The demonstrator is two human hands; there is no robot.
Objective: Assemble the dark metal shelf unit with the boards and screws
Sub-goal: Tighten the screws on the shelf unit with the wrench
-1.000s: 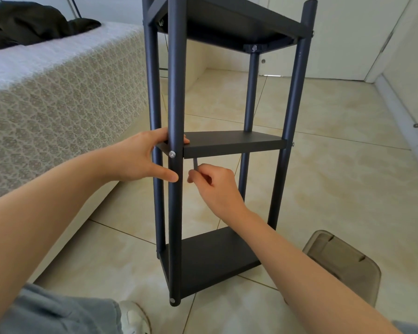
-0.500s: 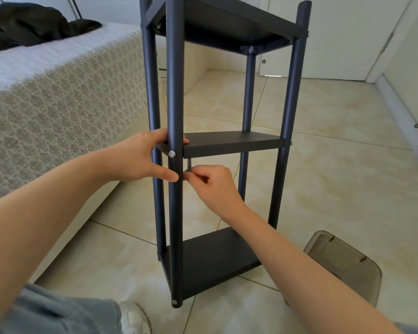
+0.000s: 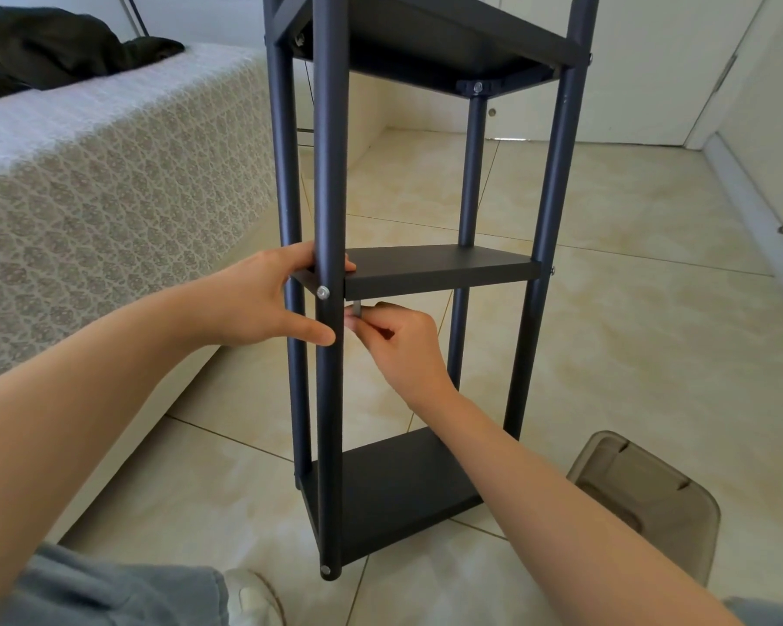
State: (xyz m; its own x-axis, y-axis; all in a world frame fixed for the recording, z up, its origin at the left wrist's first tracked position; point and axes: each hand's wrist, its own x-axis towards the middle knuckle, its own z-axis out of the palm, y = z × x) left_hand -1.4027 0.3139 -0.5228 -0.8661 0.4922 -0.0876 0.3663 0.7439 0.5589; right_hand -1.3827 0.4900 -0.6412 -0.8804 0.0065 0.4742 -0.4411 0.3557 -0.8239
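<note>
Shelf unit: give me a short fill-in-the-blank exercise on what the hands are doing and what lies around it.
1. The shelf unit carries ____ boards.
2. The left hand grips the front post, and the right hand pinches a small metal tool under the ____ board.
3. A dark garment lies on the ____.

Missing words: three; middle; bed.
</note>
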